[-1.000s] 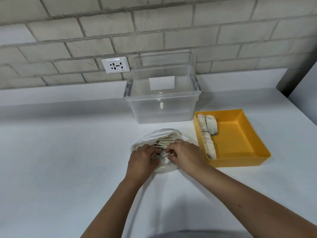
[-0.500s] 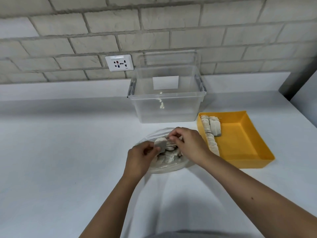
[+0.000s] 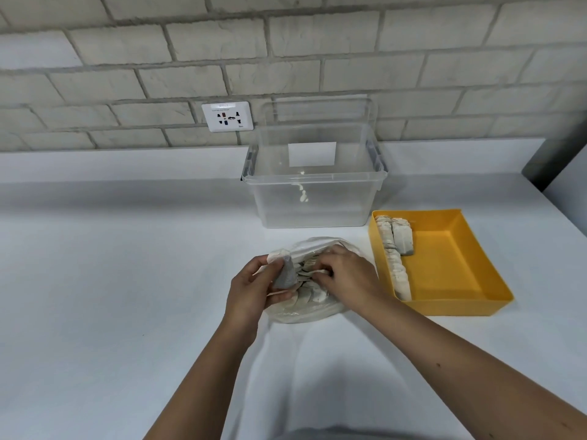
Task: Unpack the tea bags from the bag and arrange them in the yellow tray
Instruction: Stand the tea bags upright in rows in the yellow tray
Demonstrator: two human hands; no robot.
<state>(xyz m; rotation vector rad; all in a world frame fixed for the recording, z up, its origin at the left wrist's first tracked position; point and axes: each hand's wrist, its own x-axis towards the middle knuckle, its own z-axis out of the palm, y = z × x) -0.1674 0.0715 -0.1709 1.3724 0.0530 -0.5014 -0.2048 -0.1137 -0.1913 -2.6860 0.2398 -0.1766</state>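
Tea bag (image 3: pixel 286 275) in left hand (image 3: pixel 251 292)

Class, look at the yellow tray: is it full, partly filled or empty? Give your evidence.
Partly filled. The yellow tray holds tea bags only along its left side; the rest of its floor is bare.

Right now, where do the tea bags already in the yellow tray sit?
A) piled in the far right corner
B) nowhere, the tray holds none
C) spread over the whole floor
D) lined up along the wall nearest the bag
D: the tea bags run in a row along the yellow tray wall next to the bag; the rest of its floor is bare.
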